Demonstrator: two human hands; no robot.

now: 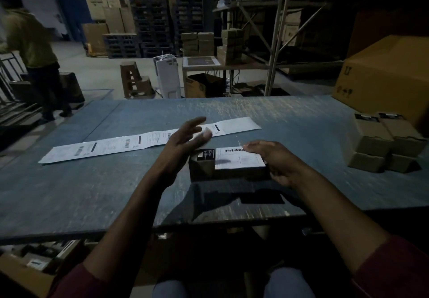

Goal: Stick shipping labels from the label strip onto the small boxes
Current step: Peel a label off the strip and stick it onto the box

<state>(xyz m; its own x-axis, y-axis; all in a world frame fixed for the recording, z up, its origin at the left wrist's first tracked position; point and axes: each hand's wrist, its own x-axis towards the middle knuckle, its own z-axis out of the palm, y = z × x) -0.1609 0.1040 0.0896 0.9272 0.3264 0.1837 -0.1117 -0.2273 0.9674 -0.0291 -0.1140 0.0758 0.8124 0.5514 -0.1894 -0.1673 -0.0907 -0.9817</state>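
I work across the table (69, 193), a worn blue top that carries everything. The biggest item on it is one large carton (390, 77) at the far right corner. Next comes one label strip (139, 142), lying flat and running from the left toward the middle; I can count three or four printed labels on it, though part is hidden behind my left hand. At the right edge sits a stack of small boxes (385, 144); I make out four, two upon two, and cannot tell if more lie behind. One small box (209, 170) stands right in front of me, near the table's near edge, with one label (239, 158) already lying across its top.

My left hand (183, 142) hovers above the box's left end, fingers spread wide and holding nothing. My right hand (274, 160) rests with flat fingers on the label's right side, thumb hanging down the box's near face, loosely open rather than gripping.

The step in hand looks like smoothing the label down. I judge it best to keep the right hand steadying the box and sweep the left flat from the middle outward, so no bubble or crease is trapped, then press the edges and corners last. The barcode should stay unwrinkled and clear of the black printed patch (205, 154) at the left end.
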